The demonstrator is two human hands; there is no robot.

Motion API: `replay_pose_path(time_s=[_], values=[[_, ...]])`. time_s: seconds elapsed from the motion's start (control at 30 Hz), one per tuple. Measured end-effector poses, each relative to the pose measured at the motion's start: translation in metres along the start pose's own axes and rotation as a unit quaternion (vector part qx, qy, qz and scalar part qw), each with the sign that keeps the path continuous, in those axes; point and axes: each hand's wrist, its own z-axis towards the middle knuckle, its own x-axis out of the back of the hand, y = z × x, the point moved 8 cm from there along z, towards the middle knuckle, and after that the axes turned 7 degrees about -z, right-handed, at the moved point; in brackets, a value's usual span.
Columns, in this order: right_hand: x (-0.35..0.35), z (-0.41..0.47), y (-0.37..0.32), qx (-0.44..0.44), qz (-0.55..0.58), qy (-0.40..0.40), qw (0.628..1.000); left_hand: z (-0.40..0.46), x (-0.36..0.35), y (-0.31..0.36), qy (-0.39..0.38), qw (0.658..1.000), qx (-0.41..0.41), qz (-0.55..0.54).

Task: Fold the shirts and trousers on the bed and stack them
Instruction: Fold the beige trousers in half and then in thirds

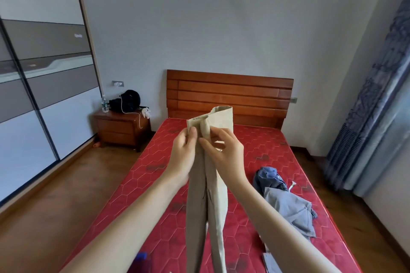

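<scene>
Beige trousers (218, 201) hang upright in the air over the red mattress (255, 150), their two legs side by side and their hems at the top. My left hand (185, 157) grips the left leg near the hem. My right hand (224, 154) pinches the right leg just beside it. A crumpled blue garment (269, 178) and a grey-blue garment (292, 208) lie loose on the mattress at the right. Something blue (142, 259) shows at the bottom edge, mostly hidden by my left arm.
A wooden headboard (230, 93) stands against the far wall. At the left are a nightstand (121, 127) with a black bag (127, 101) and a bottle (104, 104), and a sliding wardrobe (33, 95). Blue curtains (377, 106) hang at the right.
</scene>
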Motion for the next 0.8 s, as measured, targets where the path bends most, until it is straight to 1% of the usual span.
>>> replay_pose_path(time_s=[0.07,0.1,0.23,0.3,0.33,0.4,0.47,0.53,0.6,0.67,0.73,0.8], values=[[-0.006,-0.002,-0.007,0.028,-0.003,-0.040,0.999,-0.001,-0.002,0.002,-0.027,0.999,0.012,-0.033],[-0.009,-0.002,-0.008,0.042,-0.014,-0.060,0.997,-0.001,-0.001,0.003,-0.028,0.999,0.013,-0.040],[-0.018,-0.002,-0.008,0.102,-0.064,-0.158,0.980,0.004,0.013,-0.002,0.031,0.997,0.028,-0.063],[-0.015,0.001,-0.006,0.107,-0.060,-0.193,0.973,0.008,0.020,-0.008,0.046,0.997,0.035,-0.042],[-0.009,0.004,-0.007,0.117,-0.070,-0.184,0.973,0.010,0.022,-0.009,0.044,0.998,0.031,-0.022],[0.015,0.015,-0.009,0.150,-0.118,-0.113,0.975,0.013,0.024,-0.009,0.019,1.000,0.021,0.009],[0.044,0.034,-0.007,0.166,-0.160,-0.049,0.972,0.013,0.024,-0.007,-0.027,0.999,0.020,0.018],[0.066,0.055,-0.002,0.153,-0.176,-0.040,0.972,0.014,0.026,-0.005,-0.076,0.996,0.030,0.023],[0.076,0.073,0.006,0.125,-0.210,-0.079,0.967,0.013,0.028,-0.005,-0.117,0.992,0.036,0.033],[0.074,0.083,0.011,0.125,-0.262,-0.138,0.947,0.012,0.029,-0.006,-0.143,0.988,0.042,0.045],[0.063,0.085,0.016,0.128,-0.286,-0.217,0.925,0.013,0.028,-0.008,-0.158,0.985,0.041,0.063],[0.050,0.081,0.025,0.091,-0.285,-0.303,0.905,0.012,0.026,-0.006,-0.163,0.983,0.024,0.082]])
